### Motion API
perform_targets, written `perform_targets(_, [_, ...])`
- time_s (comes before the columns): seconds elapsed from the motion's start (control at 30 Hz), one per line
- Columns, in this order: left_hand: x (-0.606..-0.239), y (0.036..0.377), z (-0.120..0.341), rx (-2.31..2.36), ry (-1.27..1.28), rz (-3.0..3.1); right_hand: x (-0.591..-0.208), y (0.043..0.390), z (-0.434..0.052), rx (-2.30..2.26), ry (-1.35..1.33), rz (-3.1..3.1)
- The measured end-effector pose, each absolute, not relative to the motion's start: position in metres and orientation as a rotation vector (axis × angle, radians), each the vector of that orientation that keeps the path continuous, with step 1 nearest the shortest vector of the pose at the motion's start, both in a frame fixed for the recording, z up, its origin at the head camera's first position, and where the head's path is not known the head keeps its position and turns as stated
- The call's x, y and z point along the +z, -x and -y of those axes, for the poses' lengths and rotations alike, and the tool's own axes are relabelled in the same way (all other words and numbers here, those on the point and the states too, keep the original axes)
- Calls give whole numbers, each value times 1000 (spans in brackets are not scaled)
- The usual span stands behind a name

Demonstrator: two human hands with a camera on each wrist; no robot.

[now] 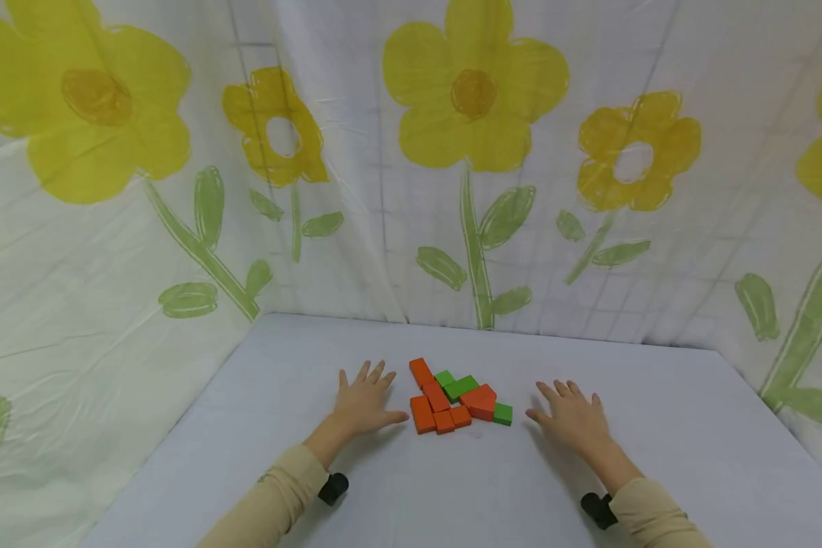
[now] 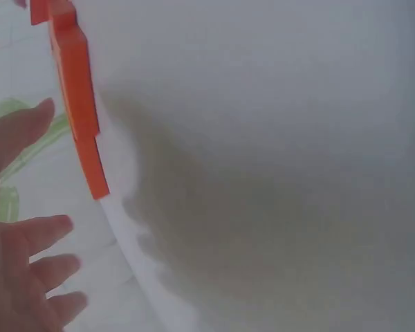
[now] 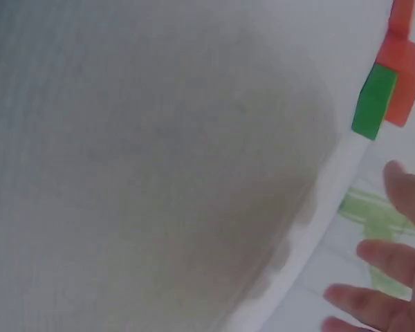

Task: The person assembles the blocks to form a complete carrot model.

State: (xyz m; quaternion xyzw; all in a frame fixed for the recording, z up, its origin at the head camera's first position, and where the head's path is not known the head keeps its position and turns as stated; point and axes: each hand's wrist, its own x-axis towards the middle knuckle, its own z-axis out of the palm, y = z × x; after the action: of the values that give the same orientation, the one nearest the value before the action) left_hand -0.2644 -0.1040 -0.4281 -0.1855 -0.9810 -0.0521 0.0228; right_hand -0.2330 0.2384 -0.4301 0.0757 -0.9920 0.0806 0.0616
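In the head view a cluster of orange and green blocks lies mid-table. An orange block [image 1: 422,415] forms its near left corner, with another long orange block [image 1: 421,371] at the far left. Two green blocks, one of them a longer green block [image 1: 461,389], sit at the back. On the right, a five-sided orange block [image 1: 479,402] adjoins a small green block [image 1: 503,414]. My left hand [image 1: 364,399], fingers spread, is left of the cluster, thumb near the orange block. My right hand [image 1: 571,415] hovers to the right, fingers spread and holding nothing.
The white table [image 1: 452,495] reaches back to a hanging cloth [image 1: 356,281] printed with yellow flowers, which also covers the left side. Each wrist carries a small black camera, the left camera [image 1: 333,489] and the right camera [image 1: 599,510].
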Motion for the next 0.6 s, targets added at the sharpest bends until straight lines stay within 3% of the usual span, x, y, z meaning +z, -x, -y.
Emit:
perform_targets(0.23, [-429, 264, 83, -700, 714, 3056, -423, 229, -230, 478, -158, 3052])
perform_targets(0.6, [-435, 270, 68, -847, 704, 3054, -419, 224, -223, 506, -196, 2984])
